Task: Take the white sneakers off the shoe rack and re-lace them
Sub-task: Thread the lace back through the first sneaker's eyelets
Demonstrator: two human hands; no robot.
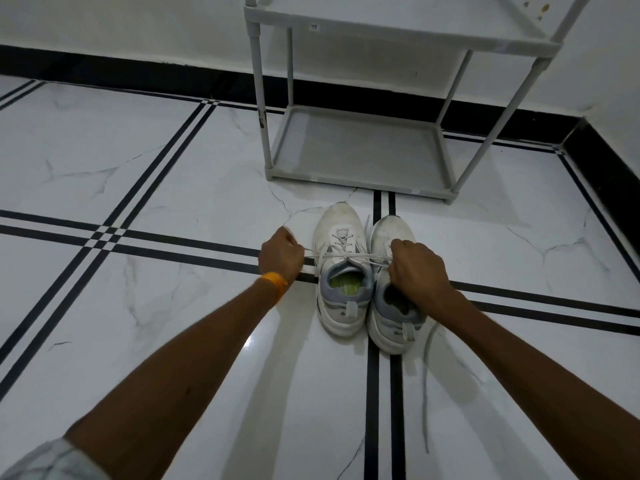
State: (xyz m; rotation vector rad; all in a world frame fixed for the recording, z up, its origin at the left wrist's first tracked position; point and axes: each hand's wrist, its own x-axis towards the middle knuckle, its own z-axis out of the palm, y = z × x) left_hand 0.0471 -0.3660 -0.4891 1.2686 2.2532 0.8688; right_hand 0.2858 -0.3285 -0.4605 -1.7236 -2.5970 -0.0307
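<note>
The 2 white sneakers stand side by side on the floor [173,174], toes pointing toward the shoe rack [356,150] and heels toward the person. The left sneaker [341,271] and the right sneaker [391,306] touch along their inner sides, just in front of the rack's lowest shelf, which sits bare and grey. Both of the rack's shelves in view hold nothing.

The left hand [280,256] is out to the left of the left sneaker, closed into a fist, its fingers clamped on one end of a white lace [346,255]. The right hand [415,268] is above the right sneaker's opening, also fisted, fingers shut on the other end of that lace. The lace runs taut between the 2 hands, crossing just above the left sneaker's tongue, where the 2 strands meet and cross over each other. The lace is threaded through the upper eyelets of the left sneaker.

An orange band [275,282] circles the left wrist. A pale rolled sleeve [52,459] shows at the bottom left corner.

A 2nd, loose lace [424,386] trails on the floor from beside the right sneaker's heel down toward the person, lying slack across the white tile. The right hand hides most of the right sneaker's tongue, so I cannot tell whether that sneaker has any lacing.

The floor is white marble-look tile with paired black stripes; one stripe pair passes under the sneakers.
</note>
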